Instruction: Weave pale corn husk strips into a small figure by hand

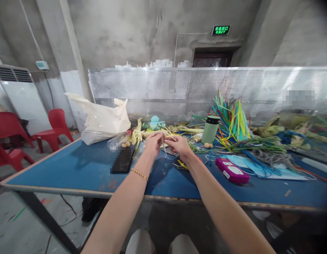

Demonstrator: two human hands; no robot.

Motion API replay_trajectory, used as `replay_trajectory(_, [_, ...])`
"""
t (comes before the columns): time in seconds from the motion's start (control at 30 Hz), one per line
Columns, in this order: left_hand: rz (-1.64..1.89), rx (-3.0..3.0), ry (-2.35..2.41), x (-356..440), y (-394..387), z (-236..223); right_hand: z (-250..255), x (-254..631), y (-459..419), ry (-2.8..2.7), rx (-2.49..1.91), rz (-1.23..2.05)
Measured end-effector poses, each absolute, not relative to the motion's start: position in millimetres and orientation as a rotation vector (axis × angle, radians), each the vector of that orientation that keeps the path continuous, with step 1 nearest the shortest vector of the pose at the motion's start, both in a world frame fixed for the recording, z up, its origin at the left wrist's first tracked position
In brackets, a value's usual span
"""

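Both my arms reach out over the blue table (81, 169). My left hand (152, 143), with a gold bracelet on the wrist, and my right hand (179, 144) are close together and pinch thin pale leaf strips (164, 143) between the fingers. Both hands are closed on the strips, which hang a little above the table top. A dark phone (123, 159) lies just left of my left hand. Yellow scissors (182, 164) peek out under my right wrist.
A white plastic bag (102, 120) and a clear bottle (118, 140) lie at the back left. A green flask (210, 129), a bundle of coloured straws (232, 120), tangled cords (264, 155) and a magenta box (232, 170) sit to the right. Red chairs (52, 128) stand at left.
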State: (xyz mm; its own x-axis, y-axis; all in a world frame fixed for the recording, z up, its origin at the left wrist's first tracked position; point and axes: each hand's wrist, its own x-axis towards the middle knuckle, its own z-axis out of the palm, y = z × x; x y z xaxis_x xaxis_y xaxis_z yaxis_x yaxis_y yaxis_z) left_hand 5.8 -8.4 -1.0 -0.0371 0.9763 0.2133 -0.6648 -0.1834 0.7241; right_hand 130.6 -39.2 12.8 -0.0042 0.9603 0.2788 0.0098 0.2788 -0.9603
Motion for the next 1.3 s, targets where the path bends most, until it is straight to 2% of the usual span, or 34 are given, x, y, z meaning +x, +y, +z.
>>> replay_trajectory(0.47, [1.661, 0.799, 0.53, 9, -8, 0, 2, 118, -37, -1.458, -1.027, 0.886])
replay_trajectory(0.83, [1.666, 0.84, 0.575, 5, -6, -4, 5, 116, -39, -1.353, -0.914, 1.082])
replay_trajectory(1.1, [1.798, 0.8, 0.738, 5, -1, -4, 7, 113, -42, -1.301, -0.853, 0.84])
replay_trajectory(1.3, [1.826, 0.833, 0.771, 6, -1, -4, 9, 113, -43, -1.442, -0.847, 0.88])
